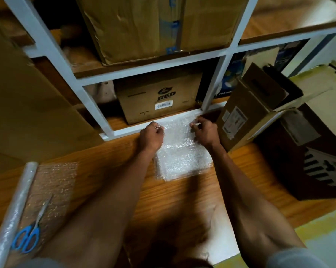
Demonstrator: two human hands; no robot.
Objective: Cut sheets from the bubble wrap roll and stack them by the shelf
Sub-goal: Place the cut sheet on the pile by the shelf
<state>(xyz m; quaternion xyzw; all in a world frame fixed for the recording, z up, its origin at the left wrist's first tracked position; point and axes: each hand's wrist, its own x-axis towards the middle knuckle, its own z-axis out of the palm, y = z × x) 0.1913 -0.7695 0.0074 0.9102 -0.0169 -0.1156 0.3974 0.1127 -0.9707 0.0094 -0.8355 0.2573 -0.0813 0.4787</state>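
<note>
A stack of cut bubble wrap sheets [179, 155] lies on the wooden floor against the foot of the white shelf [124, 130]. My left hand [150, 137] pinches the far left corner of the top sheet. My right hand [204, 132] pinches its far right corner. The bubble wrap roll [12, 213] lies at the lower left, with a length unrolled flat [51, 190] beside it. Blue-handled scissors [30, 231] rest shut on that unrolled length, away from both hands.
Cardboard boxes fill the shelf, one marked RED [159, 99] right behind the stack. An open cardboard box [246, 113] leans close on the right, with a dark box [306, 157] beyond it. Flat cardboard [27, 105] leans at the left.
</note>
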